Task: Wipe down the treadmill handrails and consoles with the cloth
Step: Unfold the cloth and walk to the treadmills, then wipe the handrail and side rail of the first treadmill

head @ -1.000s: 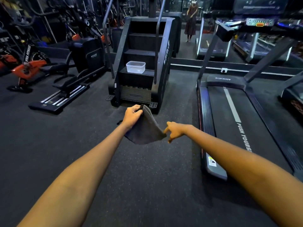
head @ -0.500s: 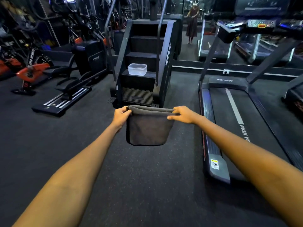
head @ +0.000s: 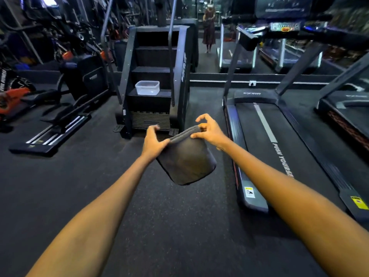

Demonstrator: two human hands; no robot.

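Item 1, cloth [head: 186,162]: dark grey, folded double, hanging in the middle of the frame over the gym floor [head: 79,186]. My left hand [head: 153,141] pinches its upper left corner between thumb and fingers; my right hand [head: 209,131] pinches the upper right end of the fold with thumb and forefinger, the other fingers spread loose above it. Both grips are narrow and each holds cloth, nothing else.

Item 2, treadmill [head: 279,136]: right of centre, belt running from the lower right up toward the console [head: 285,27] at the upper right of the frame. Its near upright [head: 232,66] rises along the left side of the deck to a dark handrail end [head: 248,40]. The cloth hangs well apart from all of these (it touches only my hands).

Item 3, second treadmill [head: 347,108]: far right edge, only partly in view.

Item 4, other stock: a stair climber [head: 155,76] in the upper centre with a clear plastic tub [head: 147,87] on one step; exercise bikes [head: 16,96] at the left edge.

Status, as I judge it: preparation only. I seem to be squaring or folding the cloth into a pad. No rail or console shows a wiped patch that I can make out. Left to do: walk up to the treadmill, wipe both handrails and the console, then repeat on the one beside it.
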